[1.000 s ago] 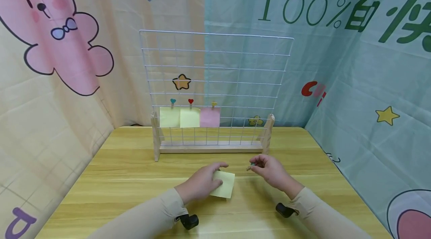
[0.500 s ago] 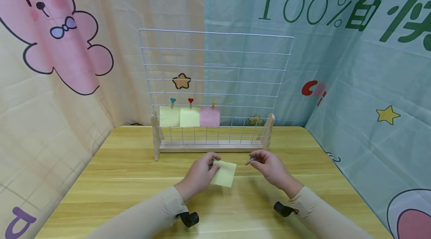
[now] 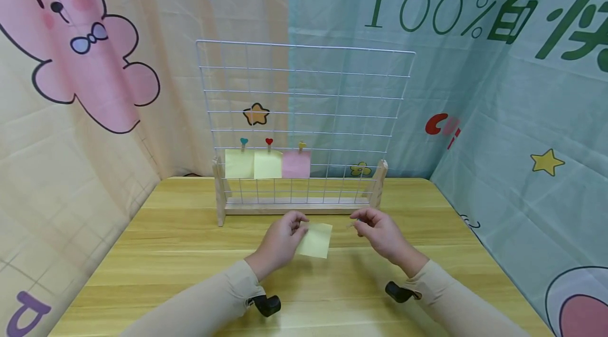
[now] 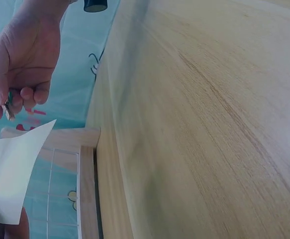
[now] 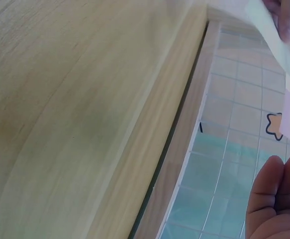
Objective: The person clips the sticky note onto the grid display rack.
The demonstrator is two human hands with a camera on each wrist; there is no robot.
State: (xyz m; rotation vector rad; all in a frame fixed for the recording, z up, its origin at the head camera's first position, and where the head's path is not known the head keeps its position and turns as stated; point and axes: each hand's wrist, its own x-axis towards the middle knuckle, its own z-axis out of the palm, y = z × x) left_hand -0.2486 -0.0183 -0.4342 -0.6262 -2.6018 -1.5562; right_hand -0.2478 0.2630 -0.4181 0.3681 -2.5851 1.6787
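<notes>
A pale yellow sticky note (image 3: 315, 240) is pinched at its left edge by my left hand (image 3: 280, 239), held above the table in front of the rack. To its right, my right hand (image 3: 382, 234) pinches a small wooden clip (image 4: 9, 110) with a green-blue top, a short gap away from the note. Behind both hands stands a white wire grid rack (image 3: 304, 97) on wooden feet. Clipped on it in a row are two yellow notes (image 3: 239, 164) and a pink note (image 3: 296, 165), under blue, red and yellow clips.
The rack's wooden base bar (image 3: 296, 208) runs just beyond my fingertips. A wooden table (image 3: 180, 252) lies beneath, with printed curtains (image 3: 499, 115) close behind and at both sides. Black wrist cameras (image 3: 266, 305) hang under both cuffs.
My left hand has raised the sticky note and carried it forward, toward the rack. My right hand has shifted slightly forward with the clip. The notes on the rack stay where they were.
</notes>
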